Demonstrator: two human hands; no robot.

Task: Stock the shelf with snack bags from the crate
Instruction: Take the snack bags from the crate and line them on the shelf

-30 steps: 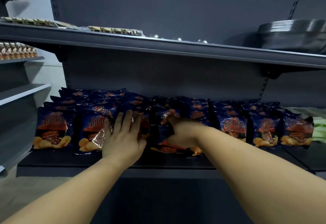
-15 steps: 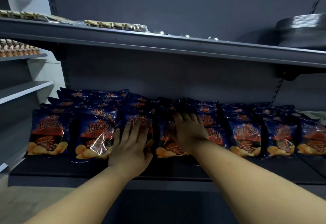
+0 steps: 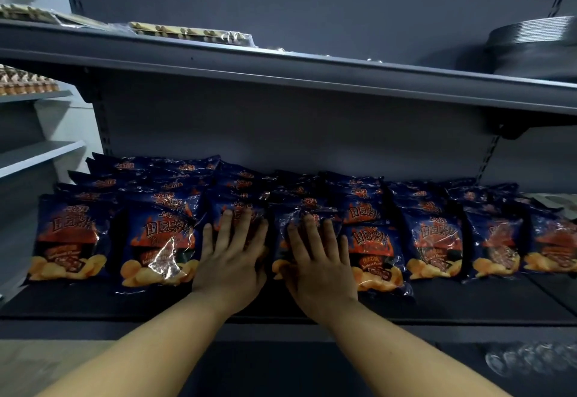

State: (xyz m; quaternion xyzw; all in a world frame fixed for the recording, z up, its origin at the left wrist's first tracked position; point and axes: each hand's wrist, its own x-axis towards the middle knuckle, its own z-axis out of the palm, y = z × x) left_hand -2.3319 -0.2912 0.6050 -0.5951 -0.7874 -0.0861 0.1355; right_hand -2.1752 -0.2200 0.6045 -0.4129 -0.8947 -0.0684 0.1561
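Blue foil under straight, spread fingers (image 3: 225, 228): the left hand (image 3: 229, 267) lay flat on the front of one snack bag (image 3: 237, 209), the right hand (image 3: 318, 268) flat on the neighbouring bag (image 3: 307, 213), neither curled round anything, both pressing mid-row. The snack bags (image 3: 159, 240) stood in overlapping rows leaning back across the dark shelf (image 3: 468, 306), front row running left to right, more stacked behind. Upper shelf (image 3: 281, 68) above carried clear-wrapped packs (image 3: 190, 31) and a dark stack of round trays (image 3: 530, 49) at right.
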